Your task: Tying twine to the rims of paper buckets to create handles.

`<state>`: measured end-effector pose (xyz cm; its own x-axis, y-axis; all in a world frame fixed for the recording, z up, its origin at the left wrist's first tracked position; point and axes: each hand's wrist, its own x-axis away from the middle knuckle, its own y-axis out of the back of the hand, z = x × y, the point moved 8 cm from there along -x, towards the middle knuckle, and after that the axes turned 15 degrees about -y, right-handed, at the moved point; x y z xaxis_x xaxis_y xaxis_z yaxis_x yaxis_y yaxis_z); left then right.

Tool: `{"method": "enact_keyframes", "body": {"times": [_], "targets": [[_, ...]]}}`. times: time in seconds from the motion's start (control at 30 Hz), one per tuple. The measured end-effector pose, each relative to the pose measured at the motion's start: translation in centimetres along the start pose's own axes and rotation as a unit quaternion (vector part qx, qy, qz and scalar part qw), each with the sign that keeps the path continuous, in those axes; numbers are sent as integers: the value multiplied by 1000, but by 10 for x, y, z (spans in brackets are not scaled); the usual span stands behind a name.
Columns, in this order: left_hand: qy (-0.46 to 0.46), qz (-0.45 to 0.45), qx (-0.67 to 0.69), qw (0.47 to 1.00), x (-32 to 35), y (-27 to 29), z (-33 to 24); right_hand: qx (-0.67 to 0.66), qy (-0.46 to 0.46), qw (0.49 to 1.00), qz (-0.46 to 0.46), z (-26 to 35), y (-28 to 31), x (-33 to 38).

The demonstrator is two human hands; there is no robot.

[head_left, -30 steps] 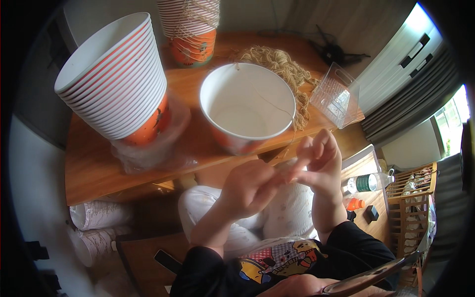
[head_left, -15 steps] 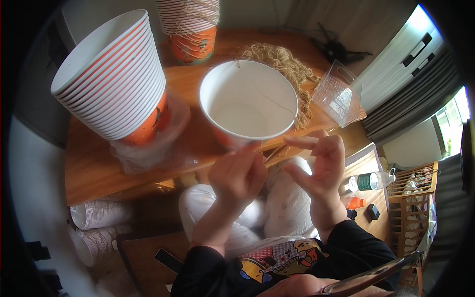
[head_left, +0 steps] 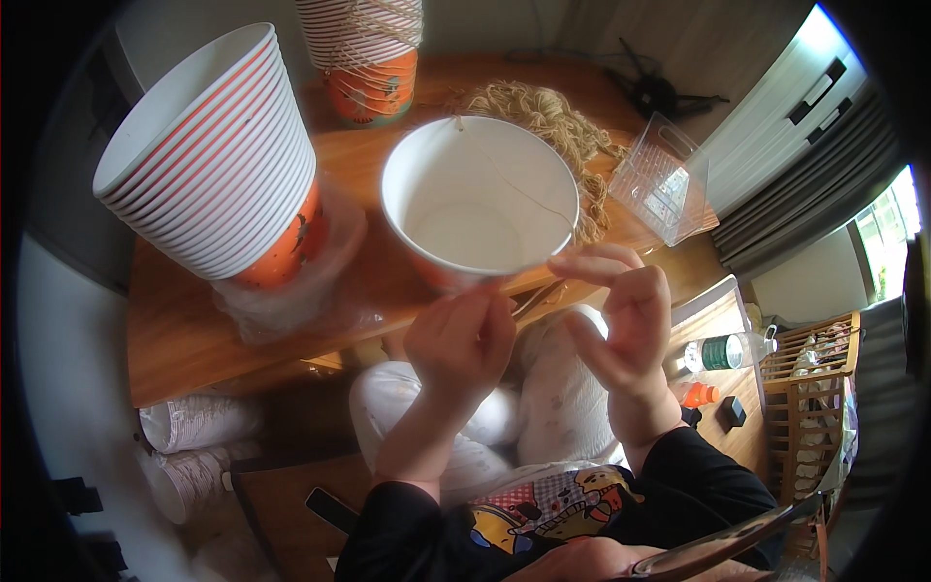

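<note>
At the left end of the wooden table I see a tall stack of nested tubs, clear plastic crumpled around its foot. Behind it, to the right, is a second stack wound with string. Next comes the left hand, its fingers curled in just below the near rim of the white-mouthed tub; from here I can't tell whether it grips anything. That tub stands mouth up near the table's front edge, a thin string slanting across its inside. A tangle of tan twine lies behind it. The right hand is open, thumb apart from the forefinger, fingertips by the rim's near right side. Beyond, a clear plastic bin sits at the table's right end.
</note>
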<state>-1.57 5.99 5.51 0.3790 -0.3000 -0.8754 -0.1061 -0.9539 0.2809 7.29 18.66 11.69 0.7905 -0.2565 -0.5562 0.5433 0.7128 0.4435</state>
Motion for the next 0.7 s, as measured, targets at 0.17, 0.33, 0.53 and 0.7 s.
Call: {"method": "enact_keyframes", "body": {"times": [0.17,0.33,0.53,0.7], "targets": [[21,-16,23,999,-1,0,0,85,23,996,32,16,-10,-15],[36,12,12,999,2,-7,1,164,69,983,49,28,-16,-26],[49,-7,12,999,2,-7,6,147,70,982,99,26,-26,-36],[56,-3,19,998,1,-2,8,114,55,981,147,25,-34,-38]]}}
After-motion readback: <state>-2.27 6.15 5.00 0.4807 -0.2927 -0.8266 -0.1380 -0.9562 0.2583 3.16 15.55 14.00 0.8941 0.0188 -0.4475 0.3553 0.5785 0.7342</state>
